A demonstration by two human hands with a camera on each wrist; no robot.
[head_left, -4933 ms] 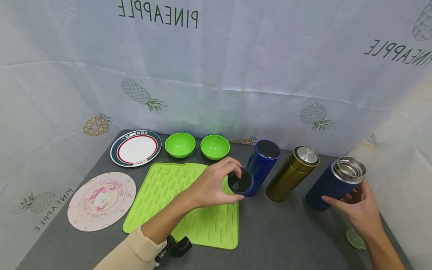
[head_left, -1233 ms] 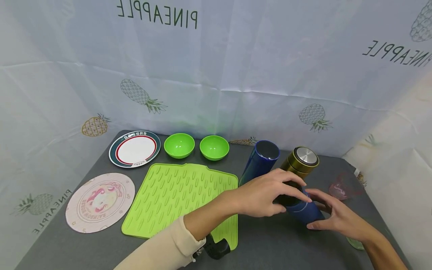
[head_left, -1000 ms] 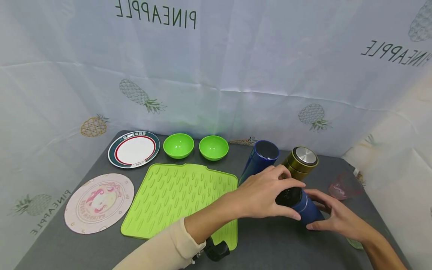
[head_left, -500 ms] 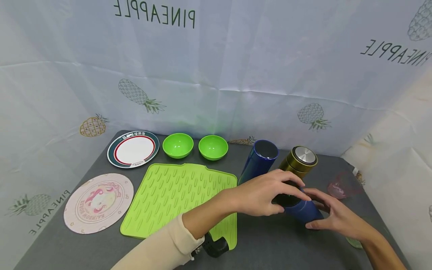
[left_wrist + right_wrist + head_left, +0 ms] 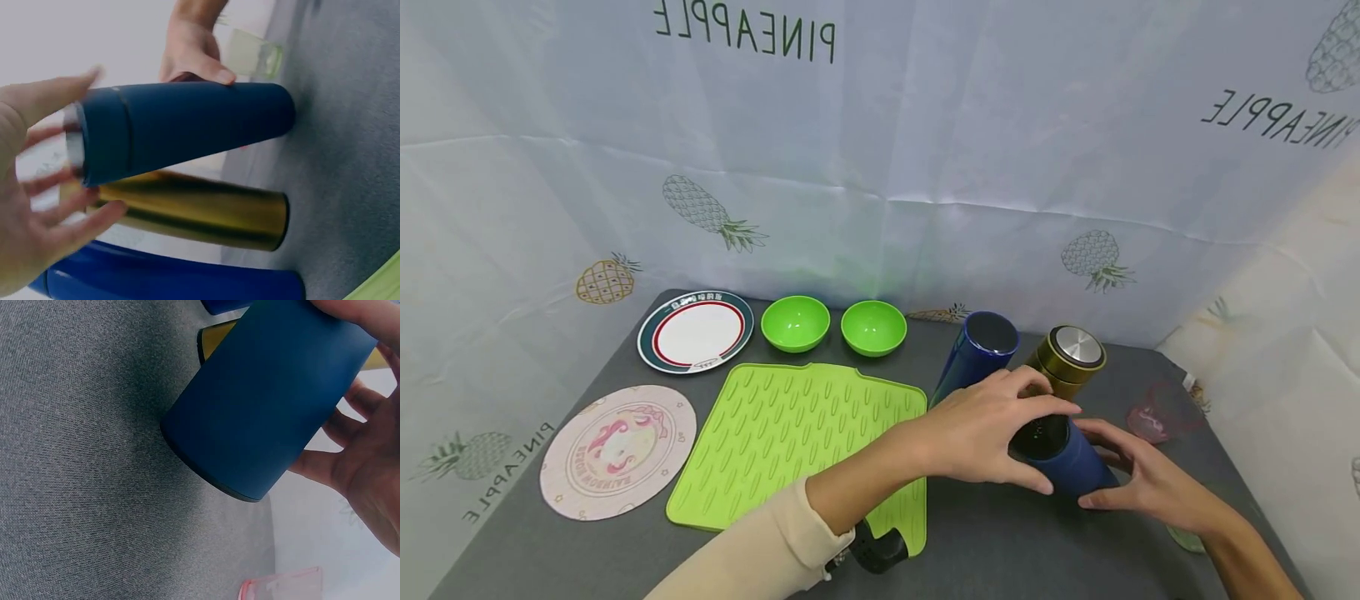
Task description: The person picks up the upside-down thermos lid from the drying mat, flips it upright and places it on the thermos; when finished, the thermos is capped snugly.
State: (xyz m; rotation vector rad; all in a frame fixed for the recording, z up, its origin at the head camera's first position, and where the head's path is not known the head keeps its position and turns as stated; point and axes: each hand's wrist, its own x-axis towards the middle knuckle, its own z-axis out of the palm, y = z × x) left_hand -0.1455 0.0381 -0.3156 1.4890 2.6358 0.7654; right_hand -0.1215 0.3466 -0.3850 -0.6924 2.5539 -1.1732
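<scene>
A matte navy thermos (image 5: 1084, 468) stands upright at the right of the table, its dark-topped lid (image 5: 1040, 438) seated on the mouth. My right hand (image 5: 1153, 486) grips the body from the right; in the right wrist view the thumb and fingers wrap its upper part. Around the lid, my left hand (image 5: 973, 429) has thumb and fingers spread apart. The left wrist view shows those fingers blurred, loosely extended beside the lid. Just behind stands a gold-olive thermos (image 5: 1063, 364) with a steel top, partly hidden by the left hand. A glossy blue thermos (image 5: 973, 358) is left of it.
A lime drying mat (image 5: 797, 433) lies at centre, with two green bowls (image 5: 796, 323) behind it. On the left are a rimmed plate (image 5: 696, 332) and a pink round plate (image 5: 617, 452). A pink clear cup (image 5: 1150, 422) and a greenish glass (image 5: 1187, 539) stand far right.
The lid, earlier in my left hand near the mat, now sits on the navy thermos, which has come leftward. Over the last second my left fingers turn at the lid and spread again.
</scene>
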